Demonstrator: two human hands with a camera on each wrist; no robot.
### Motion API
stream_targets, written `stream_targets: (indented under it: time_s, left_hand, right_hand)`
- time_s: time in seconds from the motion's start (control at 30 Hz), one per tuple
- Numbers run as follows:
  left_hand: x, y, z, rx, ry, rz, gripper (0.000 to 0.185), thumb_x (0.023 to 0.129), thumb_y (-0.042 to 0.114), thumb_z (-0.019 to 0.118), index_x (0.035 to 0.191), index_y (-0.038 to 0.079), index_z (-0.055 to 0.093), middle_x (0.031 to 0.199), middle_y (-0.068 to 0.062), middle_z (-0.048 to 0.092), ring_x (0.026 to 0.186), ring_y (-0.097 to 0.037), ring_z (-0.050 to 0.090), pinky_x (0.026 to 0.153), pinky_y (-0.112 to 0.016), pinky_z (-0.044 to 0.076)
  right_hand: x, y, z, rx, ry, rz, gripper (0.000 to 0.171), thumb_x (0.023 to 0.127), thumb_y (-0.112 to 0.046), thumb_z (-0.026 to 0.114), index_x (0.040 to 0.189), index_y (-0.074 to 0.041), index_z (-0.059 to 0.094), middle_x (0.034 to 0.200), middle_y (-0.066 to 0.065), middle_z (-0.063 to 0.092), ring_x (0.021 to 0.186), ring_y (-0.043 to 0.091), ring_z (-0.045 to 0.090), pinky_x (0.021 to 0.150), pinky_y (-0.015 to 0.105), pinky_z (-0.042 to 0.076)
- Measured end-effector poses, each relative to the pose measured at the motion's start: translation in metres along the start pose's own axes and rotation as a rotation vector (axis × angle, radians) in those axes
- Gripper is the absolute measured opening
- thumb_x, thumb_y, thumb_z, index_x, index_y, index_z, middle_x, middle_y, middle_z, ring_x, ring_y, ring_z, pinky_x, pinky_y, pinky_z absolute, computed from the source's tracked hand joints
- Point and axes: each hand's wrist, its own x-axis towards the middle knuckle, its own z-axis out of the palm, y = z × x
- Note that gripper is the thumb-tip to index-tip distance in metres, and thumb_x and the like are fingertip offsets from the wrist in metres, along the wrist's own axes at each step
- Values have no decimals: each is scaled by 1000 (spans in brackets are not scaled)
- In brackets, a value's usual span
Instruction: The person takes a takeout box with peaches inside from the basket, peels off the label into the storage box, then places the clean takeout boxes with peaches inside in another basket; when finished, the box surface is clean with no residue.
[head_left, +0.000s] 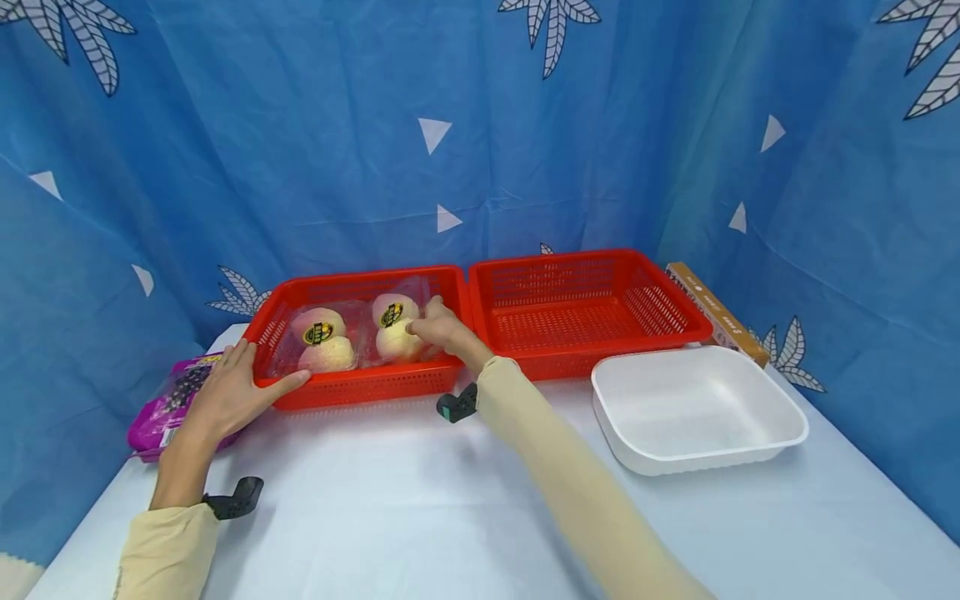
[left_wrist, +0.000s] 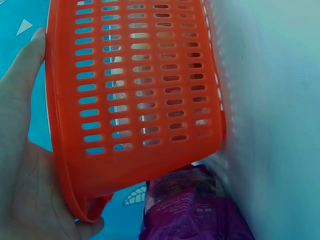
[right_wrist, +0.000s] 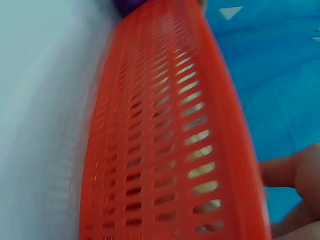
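Observation:
Two clear packs of pale pink fruit with yellow labels lie in the left red basket [head_left: 360,382]. My right hand [head_left: 444,332] reaches over the basket's front wall and grips the right fruit pack [head_left: 393,318] with curled fingers. The left fruit pack [head_left: 318,337] lies free beside it. My left hand [head_left: 238,385] rests flat against the basket's front-left corner, thumb along the front wall. In the left wrist view the palm [left_wrist: 20,165] lies against the basket's rim [left_wrist: 135,90]. The right wrist view shows the basket wall [right_wrist: 160,150] and my curled fingers [right_wrist: 290,170].
An empty second red basket [head_left: 585,350] stands against the first on its right. A white foam tray [head_left: 780,408] sits in front of it, and a long cardboard box [head_left: 716,312] lies behind. A purple bag [head_left: 168,408] lies left of the baskets on the white table, under my left hand.

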Motion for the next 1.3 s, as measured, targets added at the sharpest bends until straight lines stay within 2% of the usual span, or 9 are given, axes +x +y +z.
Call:
stream_targets:
  time_s: [0.1, 0.2, 0.37, 0.43, 0.6, 0.73, 0.93, 1.13, 1.3]
  left_hand:
    - [0, 0, 2, 1, 0, -6, 115, 82, 73, 49, 150, -7, 3, 152, -35, 8, 136, -58, 3, 89, -80, 23]
    - [0, 0, 3, -1, 3, -9, 115, 82, 73, 49, 150, -7, 4, 152, -35, 8, 136, -58, 3, 89, -80, 24]
    - [0, 2, 3, -2, -2, -6, 115, 81, 74, 50, 150, -7, 3, 152, -34, 8, 137, -57, 3, 89, -80, 24]
    - [2, 3, 3, -5, -6, -3, 116, 81, 74, 50, 150, -6, 3, 152, -34, 9, 137, -58, 4, 89, -79, 25]
    - [4, 5, 1, -24, -3, 10, 115, 81, 74, 51, 151, -4, 4, 152, -33, 12, 137, -57, 6, 89, -79, 27]
    - [2, 4, -2, -49, -16, 6, 115, 81, 72, 52, 152, -3, 2, 152, -33, 12, 137, -57, 5, 89, -79, 26]
    - [1, 3, -6, -77, -35, 9, 116, 81, 72, 52, 151, -3, -2, 152, -33, 8, 138, -57, -1, 89, -79, 27]
    - [-3, 11, -12, -73, -7, 36, 113, 82, 69, 54, 152, 1, -3, 154, -32, 7, 139, -55, -2, 88, -79, 26]
    - [-17, 47, -24, -90, -5, 141, 101, 84, 63, 59, 154, 7, 11, 155, -26, 18, 138, -51, 19, 95, -75, 28]
  right_hand:
    - [-1, -3, -4, 167, 54, -37, 62, 90, -1, 53, 142, 9, 21, 129, 28, 45, 60, 21, 58, 72, 39, 58]
    - [-4, -8, -13, 315, 89, -69, 61, 90, 1, 51, 144, 8, 23, 119, 23, 51, 55, 16, 59, 67, 36, 58]
    - [-27, -14, -46, 493, 2, -148, 53, 92, 1, 51, 142, 5, 34, 92, 11, 50, 64, 13, 52, 67, 35, 59]
    - [-45, -12, -62, 512, -73, -188, 50, 92, 0, 50, 140, 4, 38, 95, 9, 51, 68, 15, 50, 68, 34, 59]
    - [-90, 7, -95, 540, -298, -242, 46, 93, -1, 44, 138, 5, 41, 111, 9, 56, 88, 20, 58, 68, 30, 58]
    - [-117, 32, -109, 543, -448, -209, 41, 93, 0, 44, 133, -1, 51, 114, 9, 59, 94, 21, 60, 73, 30, 58]
    - [-145, 73, -116, 423, -581, -245, 41, 93, -3, 48, 132, -10, 56, 122, 7, 59, 95, 20, 63, 71, 30, 58]
    - [-152, 103, -112, 365, -642, -236, 44, 93, -7, 50, 137, -5, 51, 122, 7, 62, 97, 19, 64, 68, 31, 58]
    - [-143, 110, -104, 259, -523, -179, 44, 94, -9, 50, 137, 0, 49, 124, 8, 61, 103, 20, 59, 74, 33, 55]
